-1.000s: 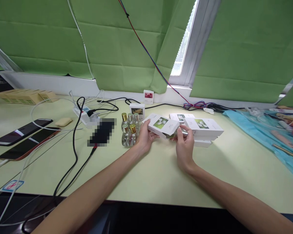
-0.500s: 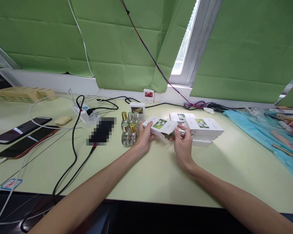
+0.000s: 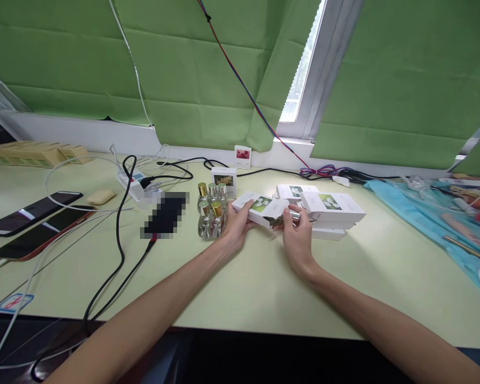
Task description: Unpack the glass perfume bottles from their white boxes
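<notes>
1. My left hand [image 3: 237,228]: fingers closed round the white box [image 3: 256,205], held tilted above the tabletop [image 3: 264,298], green flower picture up.
2. My right hand [image 3: 298,242]: fingers gripping the silver-capped bottle [image 3: 295,215] at the box's right end. Bottle body mostly hidden; can't tell how far inside it is.
3. Clear bottles [image 3: 212,211], gold and silver caps, stand grouped just left of my left hand. Fill level too small to read.
4. Stacked white boxes [image 3: 336,205] right of my right hand; contents not visible.
5. Upright flower box [image 3: 224,178] behind the bottles; red-picture box [image 3: 242,157] upright near the wall. Can't see inside either.
6. Yellow boxes [image 3: 36,154] lined up far left, contents hidden.
7. Blue sheet [image 3: 404,208] at right, assorted items on it.
</notes>
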Demonstrator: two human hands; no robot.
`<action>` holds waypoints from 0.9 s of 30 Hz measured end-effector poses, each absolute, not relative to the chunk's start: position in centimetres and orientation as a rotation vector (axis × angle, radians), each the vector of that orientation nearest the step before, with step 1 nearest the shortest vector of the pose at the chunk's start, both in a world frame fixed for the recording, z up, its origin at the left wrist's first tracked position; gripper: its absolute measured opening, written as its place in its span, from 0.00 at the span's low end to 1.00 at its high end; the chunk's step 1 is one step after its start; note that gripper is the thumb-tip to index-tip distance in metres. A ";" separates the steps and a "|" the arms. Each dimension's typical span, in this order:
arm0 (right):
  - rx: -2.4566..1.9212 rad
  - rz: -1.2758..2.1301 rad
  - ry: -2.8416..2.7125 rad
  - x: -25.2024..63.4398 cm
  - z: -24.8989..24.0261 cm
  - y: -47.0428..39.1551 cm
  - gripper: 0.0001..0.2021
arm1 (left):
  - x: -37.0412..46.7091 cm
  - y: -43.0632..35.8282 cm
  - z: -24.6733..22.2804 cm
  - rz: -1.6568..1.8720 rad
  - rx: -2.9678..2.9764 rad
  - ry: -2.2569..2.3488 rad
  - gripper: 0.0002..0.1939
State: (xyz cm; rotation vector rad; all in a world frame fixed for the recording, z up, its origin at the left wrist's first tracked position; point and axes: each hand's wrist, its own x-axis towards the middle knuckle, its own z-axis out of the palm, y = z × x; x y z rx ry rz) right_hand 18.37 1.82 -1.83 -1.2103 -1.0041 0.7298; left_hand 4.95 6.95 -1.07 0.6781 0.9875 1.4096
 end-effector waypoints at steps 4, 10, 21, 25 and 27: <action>-1.205 0.734 -1.009 18.4 -1.8 1.8 0.26 | 5.0 7.0 -1.0 1.393 0.655 0.982 0.24; -1.228 0.729 -1.045 18.5 -1.9 1.7 0.24 | 5.0 7.1 -1.1 1.375 0.636 0.990 0.21; -1.224 0.774 -1.098 18.5 -1.9 1.8 0.22 | 4.9 7.2 -0.9 1.323 0.634 1.004 0.18; -1.216 0.785 -1.093 18.5 -2.0 1.9 0.22 | 4.9 7.2 -0.7 1.307 0.618 1.030 0.17; -1.220 0.795 -1.095 18.5 -2.1 1.9 0.22 | 4.9 7.2 -0.6 1.295 0.622 1.046 0.16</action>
